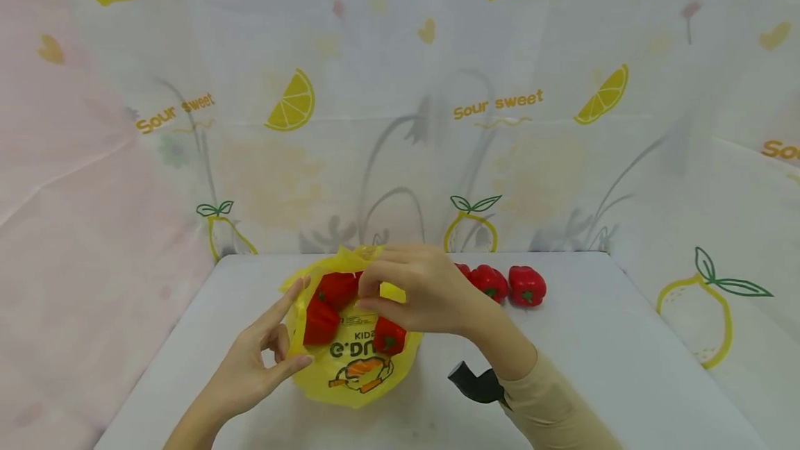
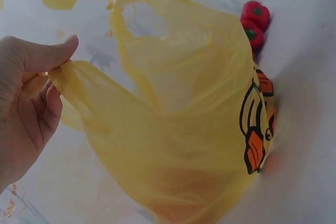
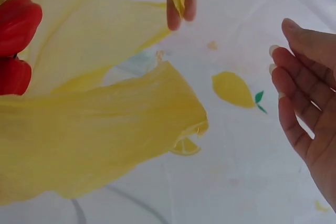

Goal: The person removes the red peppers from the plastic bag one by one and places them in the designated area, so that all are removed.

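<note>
While our left hand (image 2: 23, 108) pinches the bag (image 2: 173, 129) by its left rim (image 2: 79, 80), our right hand (image 1: 425, 287) appears empty; we judge the bag light, soft, best held there.

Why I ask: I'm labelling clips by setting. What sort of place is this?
Possibly a staged filming booth: white lemon-printed hanging sheets enclose three sides of a plain white tabletop holding glossy red bell peppers and a translucent yellow plastic bag.
</note>
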A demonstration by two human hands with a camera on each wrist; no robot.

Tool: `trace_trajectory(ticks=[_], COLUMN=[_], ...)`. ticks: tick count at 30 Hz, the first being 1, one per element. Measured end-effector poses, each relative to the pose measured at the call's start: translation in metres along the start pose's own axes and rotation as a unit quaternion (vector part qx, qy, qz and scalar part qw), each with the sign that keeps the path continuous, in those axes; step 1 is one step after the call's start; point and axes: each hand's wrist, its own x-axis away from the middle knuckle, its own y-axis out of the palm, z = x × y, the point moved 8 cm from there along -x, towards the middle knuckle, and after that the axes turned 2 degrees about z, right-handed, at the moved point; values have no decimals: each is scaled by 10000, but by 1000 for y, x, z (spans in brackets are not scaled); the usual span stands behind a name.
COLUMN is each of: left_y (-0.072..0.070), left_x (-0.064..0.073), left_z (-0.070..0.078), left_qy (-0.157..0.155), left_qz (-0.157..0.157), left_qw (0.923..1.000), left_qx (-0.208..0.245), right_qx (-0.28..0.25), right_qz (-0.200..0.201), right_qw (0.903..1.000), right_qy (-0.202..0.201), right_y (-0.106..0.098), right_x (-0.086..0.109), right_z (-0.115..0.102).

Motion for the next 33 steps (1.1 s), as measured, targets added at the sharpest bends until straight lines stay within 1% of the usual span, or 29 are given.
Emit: trace_trajectory(ticks=[7,10,15,18,24,26,27,29,30,33], left_y=[1,2,1,2,0,-1,-2,-2,-2,-2], left_x=[0,0,1,1,3,3,4,3,3,4], left_z=[0,-1,-1,-1,-2,-2,-2,-2,-2,-2], left_qy=[-92,-110,-94,-104,-184,-220,-234,-279,-291,-309], left_qz=[-40,-56,-70,-70,-42,-20,-8,3,12,49], left_qw=[9999,9999,9999,9999,9998,9998,9997,9996,9996,9995], left_qx=[25,35,23,16,25,12,7,10,2,-19], right_qx=[227,537,1235,1499,1699,1798,1832,1928,1937,1835], right_qz=[89,142,285,209,-364,-577,-731,-1134,-1403,-2257], right_qw=[9997,9985,9919,9885,9841,9805,9779,9684,9617,9362], right_qy=[5,8,-67,-6,378,546,691,1106,1343,1972], right_y=[6,11,20,27,44,50,54,64,71,96], right_x=[-15,-21,-33,-37,-39,-38,-38,-35,-33,-24], right_z=[-4,-6,-9,-8,-4,-2,0,7,12,23])
